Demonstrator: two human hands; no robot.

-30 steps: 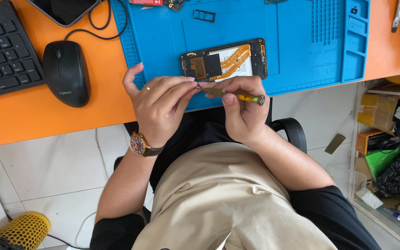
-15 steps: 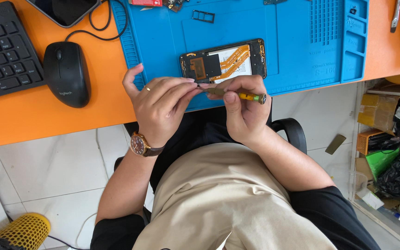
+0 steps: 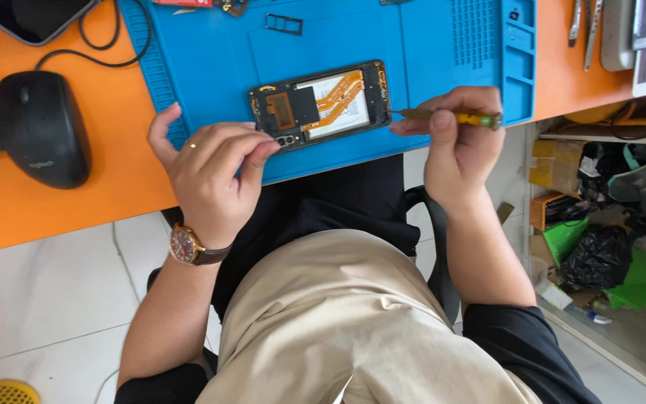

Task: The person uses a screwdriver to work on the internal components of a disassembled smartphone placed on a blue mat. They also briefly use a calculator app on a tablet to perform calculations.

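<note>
The right hand (image 3: pixel 461 142) is closed around a small yellow-handled screwdriver (image 3: pixel 450 117), its tip at the right end of the opened phone (image 3: pixel 319 105). The left hand (image 3: pixel 211 176) pinches the phone's left end with curled fingertips. The phone lies near the front edge of the blue mat (image 3: pixel 428 45) on the orange table (image 3: pixel 69 202). A black mouse (image 3: pixel 42 127) sits toward the table's left edge.
</note>
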